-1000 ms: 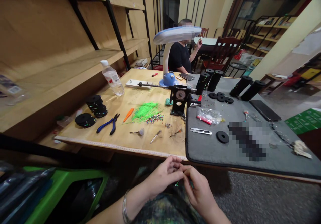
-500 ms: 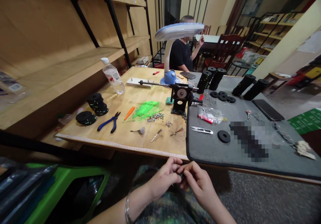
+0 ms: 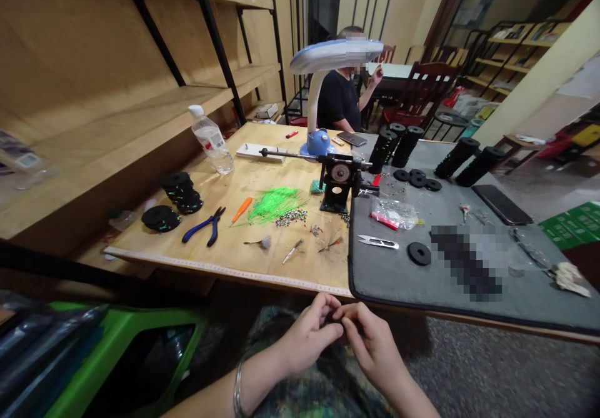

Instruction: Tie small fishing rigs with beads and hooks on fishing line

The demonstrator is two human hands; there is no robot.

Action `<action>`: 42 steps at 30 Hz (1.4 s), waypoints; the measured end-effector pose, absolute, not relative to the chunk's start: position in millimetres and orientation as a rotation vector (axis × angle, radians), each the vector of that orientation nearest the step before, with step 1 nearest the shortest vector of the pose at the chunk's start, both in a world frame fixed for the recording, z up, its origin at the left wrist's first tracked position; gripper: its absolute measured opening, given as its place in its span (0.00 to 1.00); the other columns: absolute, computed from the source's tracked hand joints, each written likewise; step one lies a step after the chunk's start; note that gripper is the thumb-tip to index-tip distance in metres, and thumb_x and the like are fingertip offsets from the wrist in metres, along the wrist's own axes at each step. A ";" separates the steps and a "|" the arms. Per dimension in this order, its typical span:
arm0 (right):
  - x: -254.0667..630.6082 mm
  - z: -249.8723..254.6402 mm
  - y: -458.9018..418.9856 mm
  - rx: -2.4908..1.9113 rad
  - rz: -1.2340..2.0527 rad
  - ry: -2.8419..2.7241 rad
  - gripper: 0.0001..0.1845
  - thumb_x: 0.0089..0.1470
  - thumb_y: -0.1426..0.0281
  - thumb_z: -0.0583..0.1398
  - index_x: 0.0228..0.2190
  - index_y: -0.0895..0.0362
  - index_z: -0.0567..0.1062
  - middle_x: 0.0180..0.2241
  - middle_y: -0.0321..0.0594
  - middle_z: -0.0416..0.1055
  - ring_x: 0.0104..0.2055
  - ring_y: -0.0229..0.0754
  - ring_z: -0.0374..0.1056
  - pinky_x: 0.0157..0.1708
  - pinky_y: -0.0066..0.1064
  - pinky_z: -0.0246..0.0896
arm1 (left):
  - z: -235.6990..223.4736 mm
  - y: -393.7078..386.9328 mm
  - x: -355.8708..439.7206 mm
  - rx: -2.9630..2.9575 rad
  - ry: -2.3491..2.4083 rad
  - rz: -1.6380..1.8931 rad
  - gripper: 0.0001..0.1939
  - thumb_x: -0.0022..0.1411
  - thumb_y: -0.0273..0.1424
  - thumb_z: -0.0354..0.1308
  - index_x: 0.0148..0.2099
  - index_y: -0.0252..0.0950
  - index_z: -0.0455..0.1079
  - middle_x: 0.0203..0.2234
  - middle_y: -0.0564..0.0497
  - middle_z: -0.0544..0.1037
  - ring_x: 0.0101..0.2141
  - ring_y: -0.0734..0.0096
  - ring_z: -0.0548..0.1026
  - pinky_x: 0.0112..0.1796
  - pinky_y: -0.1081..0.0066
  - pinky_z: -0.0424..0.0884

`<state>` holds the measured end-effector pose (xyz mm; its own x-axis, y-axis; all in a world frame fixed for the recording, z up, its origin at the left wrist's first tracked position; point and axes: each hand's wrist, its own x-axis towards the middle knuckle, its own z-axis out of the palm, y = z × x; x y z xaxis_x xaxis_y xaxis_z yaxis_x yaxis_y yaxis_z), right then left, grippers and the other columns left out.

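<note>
Both of my hands meet over my lap, just in front of the table edge. My left hand (image 3: 315,330) has its thumb and fingers pinched, and what lies between them is too small to make out. Close against it, my right hand (image 3: 368,333) is also pinched, its fingertips touching those of the left. Beyond them on the wooden table (image 3: 267,274) lie several small feather-like pieces, one with an orange tip (image 3: 332,244). Farther back are a heap of bright green strands (image 3: 276,205) and a scatter of coloured beads (image 3: 291,218).
A black winding device (image 3: 338,184) with a long rod stands mid-table before a desk lamp (image 3: 319,143). Blue-handled pliers (image 3: 204,227), thread snips (image 3: 377,242), black foam spools (image 3: 182,193) and a bottle (image 3: 212,143) lie around. A person (image 3: 337,99) sits behind.
My hands stay together over my lap, with slight finger and thumb movement. A bit of green visible between the fingertips earlier no longer shows. The table things stay put.
</note>
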<state>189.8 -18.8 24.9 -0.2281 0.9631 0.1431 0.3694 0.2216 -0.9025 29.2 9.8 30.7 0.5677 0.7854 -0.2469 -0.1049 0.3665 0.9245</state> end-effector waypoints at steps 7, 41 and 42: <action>191.3 29.5 -18.0 -1.251 1.259 -1.549 0.11 0.63 0.64 0.52 0.32 0.56 0.68 0.26 0.34 0.69 0.21 0.35 0.69 0.22 0.25 0.64 | 23.7 8.5 29.1 1.036 0.775 0.616 0.11 0.52 0.24 0.50 0.40 0.37 0.59 0.31 0.54 0.68 0.30 0.74 0.67 0.31 0.71 0.62; 230.4 25.1 80.2 -1.681 0.225 -1.937 0.08 0.58 0.68 0.53 0.33 0.54 0.72 0.30 0.40 0.74 0.32 0.44 0.71 0.32 0.31 0.64 | 33.1 21.0 11.8 0.949 0.674 0.836 0.11 0.58 0.37 0.56 0.36 0.37 0.60 0.36 0.44 0.75 0.35 0.66 0.69 0.30 0.70 0.59; 229.5 28.2 86.9 -1.697 0.209 -1.966 0.08 0.58 0.69 0.53 0.32 0.53 0.72 0.30 0.39 0.73 0.32 0.43 0.70 0.31 0.31 0.64 | 31.8 21.6 11.6 0.941 0.663 0.842 0.11 0.58 0.38 0.57 0.36 0.37 0.60 0.35 0.44 0.75 0.35 0.66 0.69 0.29 0.71 0.58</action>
<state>229.5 86.9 28.2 -0.0705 0.9549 0.2883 0.8730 0.1989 -0.4453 11.6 21.6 31.8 0.5168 0.8467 -0.1268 -0.3216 0.3292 0.8878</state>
